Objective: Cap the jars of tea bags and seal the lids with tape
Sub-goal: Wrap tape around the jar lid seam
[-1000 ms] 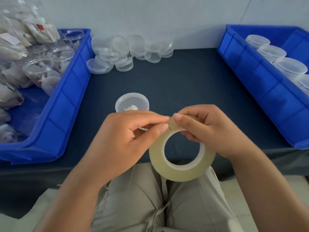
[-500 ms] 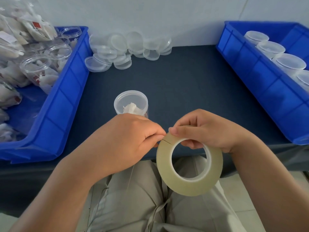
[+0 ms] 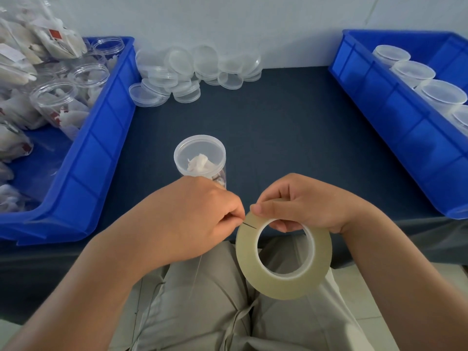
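Note:
A clear jar point(image 3: 199, 158) with a lid on and white tea bags inside stands upright on the dark table point(image 3: 278, 138), just beyond my hands. My right hand point(image 3: 301, 203) grips a large roll of clear tape point(image 3: 283, 259) by its upper rim, held over my lap at the table's front edge. My left hand point(image 3: 192, 219) pinches at the tape's loose end at the roll's top left edge. My left hand's knuckles hide the lower part of the jar.
A blue bin point(image 3: 83, 158) on the left holds open jars and bags of tea bags. A pile of clear lids point(image 3: 187, 72) lies at the back by the wall. A blue bin point(image 3: 395, 117) on the right holds capped jars point(image 3: 415, 72).
Both hands and the tape roll have dropped toward my lap and a little to the right. The left hand's fingers stay pinched at the tape's end. The jar has not moved.

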A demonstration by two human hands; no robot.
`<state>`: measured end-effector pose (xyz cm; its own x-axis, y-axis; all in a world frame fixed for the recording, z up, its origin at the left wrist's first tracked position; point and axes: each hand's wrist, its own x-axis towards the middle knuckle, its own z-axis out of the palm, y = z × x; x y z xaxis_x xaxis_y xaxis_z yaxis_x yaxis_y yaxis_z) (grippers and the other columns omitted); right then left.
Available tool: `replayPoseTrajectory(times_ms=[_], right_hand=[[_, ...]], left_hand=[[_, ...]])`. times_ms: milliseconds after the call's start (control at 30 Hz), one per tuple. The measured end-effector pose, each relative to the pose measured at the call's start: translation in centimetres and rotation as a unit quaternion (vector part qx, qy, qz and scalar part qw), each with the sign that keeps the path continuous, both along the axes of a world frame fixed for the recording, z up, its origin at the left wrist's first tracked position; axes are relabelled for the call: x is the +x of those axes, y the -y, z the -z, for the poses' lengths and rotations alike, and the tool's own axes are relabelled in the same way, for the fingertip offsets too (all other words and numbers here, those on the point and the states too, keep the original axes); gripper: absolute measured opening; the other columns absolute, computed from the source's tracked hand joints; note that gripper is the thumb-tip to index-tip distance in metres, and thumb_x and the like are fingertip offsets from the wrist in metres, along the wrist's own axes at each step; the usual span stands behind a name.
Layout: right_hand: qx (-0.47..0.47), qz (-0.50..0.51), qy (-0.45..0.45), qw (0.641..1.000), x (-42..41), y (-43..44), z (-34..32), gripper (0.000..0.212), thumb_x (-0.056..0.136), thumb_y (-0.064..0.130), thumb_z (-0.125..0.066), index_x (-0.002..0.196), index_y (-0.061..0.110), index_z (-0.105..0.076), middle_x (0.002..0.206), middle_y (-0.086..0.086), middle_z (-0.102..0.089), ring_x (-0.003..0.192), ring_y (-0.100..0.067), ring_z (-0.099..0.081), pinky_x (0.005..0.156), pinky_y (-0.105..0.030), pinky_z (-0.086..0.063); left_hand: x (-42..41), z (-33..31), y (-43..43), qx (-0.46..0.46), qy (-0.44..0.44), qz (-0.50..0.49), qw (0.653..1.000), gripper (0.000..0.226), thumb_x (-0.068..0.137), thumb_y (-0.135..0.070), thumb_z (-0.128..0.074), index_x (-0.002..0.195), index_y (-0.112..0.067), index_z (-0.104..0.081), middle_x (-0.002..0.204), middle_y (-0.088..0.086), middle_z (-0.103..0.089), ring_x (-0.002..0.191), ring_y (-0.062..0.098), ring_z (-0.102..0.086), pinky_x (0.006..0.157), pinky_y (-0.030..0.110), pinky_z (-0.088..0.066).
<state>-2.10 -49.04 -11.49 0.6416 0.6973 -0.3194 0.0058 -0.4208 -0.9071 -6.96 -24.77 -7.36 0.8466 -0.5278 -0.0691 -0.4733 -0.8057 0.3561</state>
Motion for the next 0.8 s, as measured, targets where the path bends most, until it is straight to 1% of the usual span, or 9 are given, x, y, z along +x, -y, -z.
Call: replayPoseTrajectory(times_ms=[133, 233, 333, 433, 533, 633, 733, 767, 800], right_hand=[[-0.012, -0.003, 0.007, 1.0, 0.0, 0.0, 0.3, 0.039, 0.101, 0.051, -0.067, 0.089, 0.016, -0.08, 0.066, -0.002, -0.061, 0.056, -0.013, -0.047, 0.056, -0.021, -0.043], [-0.019, -0.01, 0.013, 1.0, 0.1, 0.1, 0.4, 0.038, 0.101, 0.051, -0.066, 0.09, 0.018, -0.08, 0.066, -0.002, -0.061, 0.056, -0.012, -0.047, 0.055, -0.02, -0.043], [-0.019, -0.017, 0.012, 1.0, 0.1, 0.1, 0.4, 0.035, 0.101, 0.05, -0.066, 0.092, 0.02, -0.081, 0.066, -0.003, -0.061, 0.056, -0.013, -0.047, 0.055, -0.02, -0.043], [-0.008, -0.018, 0.012, 1.0, 0.2, 0.1, 0.4, 0.033, 0.102, 0.048, -0.066, 0.09, 0.02, -0.081, 0.066, -0.002, -0.06, 0.055, -0.012, -0.046, 0.054, -0.021, -0.042], [0.011, -0.016, 0.013, 1.0, 0.2, 0.3, 0.6, 0.029, 0.101, 0.047, -0.067, 0.089, 0.024, -0.08, 0.066, -0.003, -0.058, 0.056, -0.014, -0.045, 0.054, -0.024, -0.04], [0.038, -0.012, 0.003, 0.999, 0.2, 0.4, 0.6, 0.027, 0.101, 0.043, -0.067, 0.09, 0.023, -0.081, 0.067, -0.006, -0.056, 0.057, -0.017, -0.043, 0.053, -0.026, -0.038], [0.053, -0.056, -0.011, 0.997, -0.1, 0.5, 0.5, 0.024, 0.1, 0.04, -0.069, 0.088, 0.022, -0.08, 0.063, 0.0, -0.058, 0.054, -0.012, -0.046, 0.052, -0.023, -0.039], [0.06, -0.074, -0.016, 0.995, -0.3, 0.4, 0.6, 0.025, 0.101, 0.04, -0.069, 0.087, 0.021, -0.079, 0.063, 0.001, -0.058, 0.053, -0.012, -0.047, 0.052, -0.022, -0.039], [0.073, -0.075, -0.022, 0.994, -0.5, 0.3, 0.7, 0.028, 0.101, 0.04, -0.068, 0.085, 0.019, -0.077, 0.062, 0.001, -0.058, 0.053, -0.012, -0.046, 0.051, -0.023, -0.038]], left_hand=[[0.0, 0.3, 0.1, 0.007, 0.021, 0.017, 1.0, 0.021, 0.102, -0.038, -0.057, 0.09, -0.034, -0.074, 0.065, -0.02, -0.047, 0.066, 0.003, -0.051, 0.061, 0.017, -0.038], [-0.1, 0.5, 0.2, 0.012, 0.044, 0.042, 0.998, 0.021, 0.102, -0.034, -0.059, 0.087, -0.031, -0.074, 0.064, -0.017, -0.042, 0.064, 0.009, -0.046, 0.061, 0.024, -0.04], [-0.2, 0.5, 0.2, -0.002, 0.092, 0.069, 0.993, 0.019, 0.094, -0.024, -0.071, 0.075, -0.026, -0.07, 0.063, -0.016, -0.041, 0.057, 0.011, -0.042, 0.053, 0.028, -0.039], [-0.5, 0.6, 0.3, -0.022, 0.112, 0.073, 0.991, 0.022, 0.087, -0.018, -0.077, 0.069, -0.023, -0.067, 0.062, -0.015, -0.043, 0.053, 0.012, -0.04, 0.048, 0.03, -0.04], [-0.5, 0.6, 0.3, -0.034, 0.117, 0.058, 0.991, 0.021, 0.087, -0.016, -0.075, 0.069, -0.023, -0.066, 0.061, -0.013, -0.047, 0.055, 0.012, -0.043, 0.049, 0.033, -0.045], [-0.6, 1.0, 0.4, -0.047, 0.133, 0.036, 0.989, 0.018, 0.088, -0.017, -0.072, 0.072, -0.023, -0.068, 0.063, -0.012, -0.05, 0.057, 0.013, -0.046, 0.051, 0.036, -0.047], [-0.2, 1.3, 0.1, -0.046, 0.165, -0.005, 0.985, 0.015, 0.092, -0.02, -0.069, 0.079, -0.021, -0.075, 0.067, -0.008, -0.064, 0.06, 0.015, -0.057, 0.055, 0.039, -0.052], [0.1, 1.4, -0.3, -0.062, 0.164, -0.028, 0.984, 0.014, 0.094, -0.022, -0.071, 0.083, -0.022, -0.078, 0.071, -0.008, -0.068, 0.063, 0.014, -0.062, 0.059, 0.04, -0.055], [0.3, 1.4, -0.8, -0.102, 0.135, -0.05, 0.984, 0.011, 0.096, -0.026, -0.072, 0.09, -0.025, -0.081, 0.076, -0.011, -0.072, 0.068, 0.012, -0.068, 0.064, 0.036, -0.058]])
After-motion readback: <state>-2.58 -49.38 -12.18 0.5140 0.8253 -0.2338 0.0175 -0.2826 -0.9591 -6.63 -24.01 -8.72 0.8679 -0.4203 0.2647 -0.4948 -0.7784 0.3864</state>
